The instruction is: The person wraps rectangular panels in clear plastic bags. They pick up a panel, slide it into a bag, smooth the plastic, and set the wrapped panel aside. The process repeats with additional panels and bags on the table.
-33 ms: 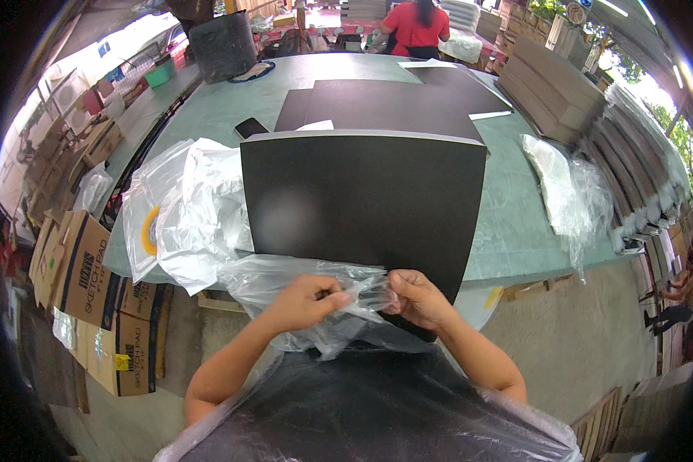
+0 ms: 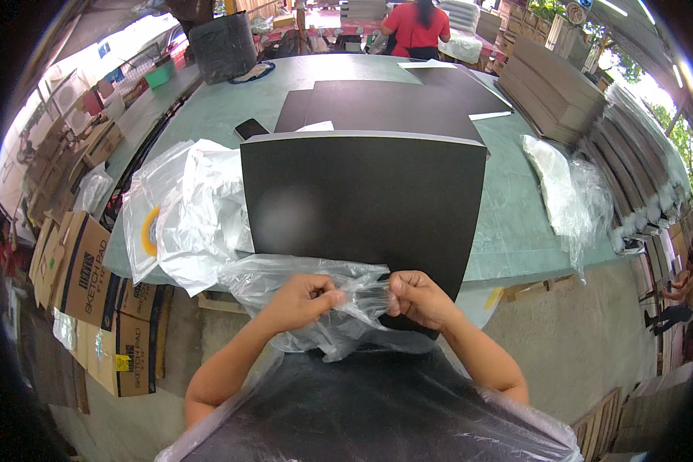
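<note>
A large black rectangular board (image 2: 362, 200) lies on the green table (image 2: 508, 223), its near edge hanging over the table's front. A clear plastic bag (image 2: 285, 277) is bunched at that near edge. My left hand (image 2: 304, 302) and my right hand (image 2: 420, 299) each pinch the bag's crumpled film, the two hands close together in front of the board. The right hand is against the board's near corner. More clear film drapes over my lap below.
A heap of clear plastic bags (image 2: 196, 212) with a yellow tape roll (image 2: 148, 231) lies left of the board. More black sheets (image 2: 393, 104) and a phone (image 2: 250, 128) lie beyond. Bags (image 2: 566, 192) lie right. Cardboard boxes (image 2: 85, 277) stand left. A person in red (image 2: 416, 27) is far off.
</note>
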{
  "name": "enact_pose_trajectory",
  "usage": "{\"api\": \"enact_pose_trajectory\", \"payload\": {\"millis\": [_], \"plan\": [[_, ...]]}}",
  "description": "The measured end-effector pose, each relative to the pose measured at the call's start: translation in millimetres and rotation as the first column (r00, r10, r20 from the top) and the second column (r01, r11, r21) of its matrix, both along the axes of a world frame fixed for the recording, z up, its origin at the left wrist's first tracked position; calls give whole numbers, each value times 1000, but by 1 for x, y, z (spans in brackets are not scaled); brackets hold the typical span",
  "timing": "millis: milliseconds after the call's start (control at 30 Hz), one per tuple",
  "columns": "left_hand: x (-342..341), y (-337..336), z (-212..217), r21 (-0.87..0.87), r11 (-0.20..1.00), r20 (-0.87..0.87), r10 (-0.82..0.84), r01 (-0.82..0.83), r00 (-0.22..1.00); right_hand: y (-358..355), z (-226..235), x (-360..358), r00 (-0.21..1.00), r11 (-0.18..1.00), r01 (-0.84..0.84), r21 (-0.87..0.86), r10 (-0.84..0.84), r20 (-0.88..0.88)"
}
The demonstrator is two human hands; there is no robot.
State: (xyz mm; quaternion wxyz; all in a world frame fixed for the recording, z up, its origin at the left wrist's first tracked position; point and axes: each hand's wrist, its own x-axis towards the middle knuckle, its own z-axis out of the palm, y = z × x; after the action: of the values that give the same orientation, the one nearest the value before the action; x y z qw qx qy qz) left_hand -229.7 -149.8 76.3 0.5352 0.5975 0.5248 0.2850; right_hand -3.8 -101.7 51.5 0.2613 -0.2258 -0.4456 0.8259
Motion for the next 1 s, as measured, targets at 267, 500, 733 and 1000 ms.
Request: {"api": "enact_pose_trajectory", "payload": {"millis": [267, 500, 733, 1000], "plan": [[17, -1, 6, 57, 997, 146, -68, 61, 987, -5, -2, -10, 989, 994, 84, -66, -91, -114], [-123, -97, -138, -121, 851, 41, 519, -511, 854, 21, 3, 71, 644, 757, 361, -545, -625, -442], [-318, -290, -253, 53, 145, -259, 958, -988, 127, 47, -38, 167, 499, 491, 800, -345, -864, -73], [-165, -49, -74, 413, 486, 346, 698, -770, 627, 6, 42, 43, 899, 938, 250, 240, -317, 303]]}}
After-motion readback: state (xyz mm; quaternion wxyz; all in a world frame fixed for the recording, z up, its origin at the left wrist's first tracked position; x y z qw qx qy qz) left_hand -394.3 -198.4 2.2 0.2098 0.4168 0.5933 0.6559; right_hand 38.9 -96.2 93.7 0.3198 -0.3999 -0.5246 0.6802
